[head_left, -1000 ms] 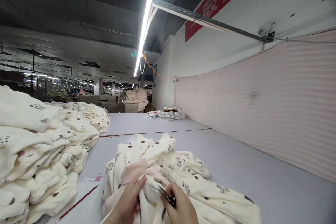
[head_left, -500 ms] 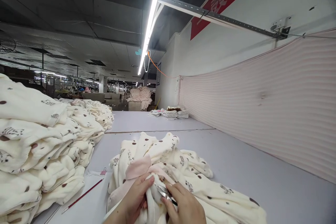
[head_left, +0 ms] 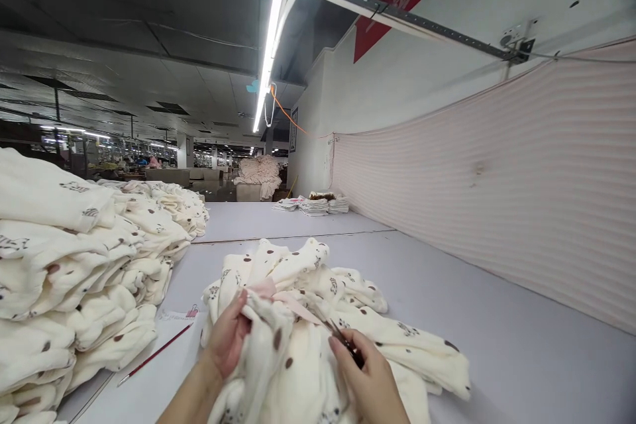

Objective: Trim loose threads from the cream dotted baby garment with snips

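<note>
A cream fleece garment [head_left: 305,361] with brown spots and small animal prints lies bunched on the table, with pale pink trim [head_left: 263,288] near its middle. My left hand [head_left: 226,339] grips a raised fold of it, fingers closed on the cloth. In my right hand [head_left: 372,371] are small dark metal thread snips [head_left: 344,336], their blades directed up and left over the garment. Part of the snips is hidden by the fingers. The lower folds of cloth are blurred.
Tall piles of similar cream garments [head_left: 114,258] stand on the left. A red pen [head_left: 155,354] lies on white paper [head_left: 161,381] with a pink binder clip [head_left: 192,311]. Small folded stacks [head_left: 315,206] sit at the far table end. Striped pink cloth [head_left: 472,199] covers the right wall.
My left hand has moved left and up, lifting a fold of the garment. My right hand has drawn away to the right with the snips. The view has shifted slightly.
</note>
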### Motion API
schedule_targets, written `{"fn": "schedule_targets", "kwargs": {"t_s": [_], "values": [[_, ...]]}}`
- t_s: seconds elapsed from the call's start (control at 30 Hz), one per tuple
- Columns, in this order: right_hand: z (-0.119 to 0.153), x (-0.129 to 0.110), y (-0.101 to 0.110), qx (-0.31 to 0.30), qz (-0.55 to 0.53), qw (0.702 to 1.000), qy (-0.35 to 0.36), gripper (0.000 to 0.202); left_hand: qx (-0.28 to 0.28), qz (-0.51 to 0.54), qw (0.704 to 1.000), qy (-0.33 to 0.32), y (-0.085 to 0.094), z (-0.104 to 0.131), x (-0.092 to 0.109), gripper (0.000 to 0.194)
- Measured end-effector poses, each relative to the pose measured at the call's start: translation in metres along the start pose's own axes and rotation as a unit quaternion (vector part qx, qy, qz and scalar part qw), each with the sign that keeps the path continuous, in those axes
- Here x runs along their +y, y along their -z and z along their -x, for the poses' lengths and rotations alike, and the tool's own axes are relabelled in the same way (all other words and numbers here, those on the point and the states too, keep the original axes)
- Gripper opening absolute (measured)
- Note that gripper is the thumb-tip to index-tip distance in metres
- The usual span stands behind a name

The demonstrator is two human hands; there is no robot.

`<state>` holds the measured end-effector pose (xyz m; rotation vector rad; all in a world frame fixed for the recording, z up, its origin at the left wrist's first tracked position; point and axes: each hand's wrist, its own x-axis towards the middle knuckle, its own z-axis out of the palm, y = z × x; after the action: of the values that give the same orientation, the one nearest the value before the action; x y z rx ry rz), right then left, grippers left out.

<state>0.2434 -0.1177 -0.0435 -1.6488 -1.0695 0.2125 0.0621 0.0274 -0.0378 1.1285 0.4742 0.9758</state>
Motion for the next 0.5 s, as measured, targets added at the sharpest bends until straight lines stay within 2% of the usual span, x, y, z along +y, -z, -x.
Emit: {"fn": "schedule_targets", "kwargs": {"t_s": [0.1,0.17,0.23,0.33,0.4,0.43,0.5], "values": [[0.004,0.007,0.012,0.008,-0.072,0.997,-0.037,0.035,-0.007,-0.085,0.996,-0.039,-0.005,0.005,-0.002,0.032],[0.005,0.008,0.013,0.009,-0.111,0.993,-0.046,0.036,-0.054,-0.177,0.981,-0.056,-0.022,0.015,-0.009,0.023],[0.005,0.006,0.012,0.005,-0.132,0.990,-0.044,0.036,-0.102,-0.262,0.957,-0.064,-0.045,0.026,-0.020,0.025],[0.008,0.006,0.012,0.001,-0.138,0.990,-0.038,0.037,-0.121,-0.324,0.936,-0.072,-0.072,0.034,-0.031,0.013],[0.014,0.012,0.016,0.003,-0.139,0.989,-0.042,0.037,-0.113,-0.319,0.938,-0.076,-0.073,0.029,-0.029,0.006],[0.017,0.016,0.019,0.008,-0.137,0.989,-0.047,0.037,-0.104,-0.305,0.944,-0.074,-0.068,0.024,-0.024,0.003],[0.025,0.026,0.025,0.019,-0.123,0.991,-0.058,0.035,-0.072,-0.256,0.962,-0.065,-0.045,0.012,-0.009,0.010]]}}
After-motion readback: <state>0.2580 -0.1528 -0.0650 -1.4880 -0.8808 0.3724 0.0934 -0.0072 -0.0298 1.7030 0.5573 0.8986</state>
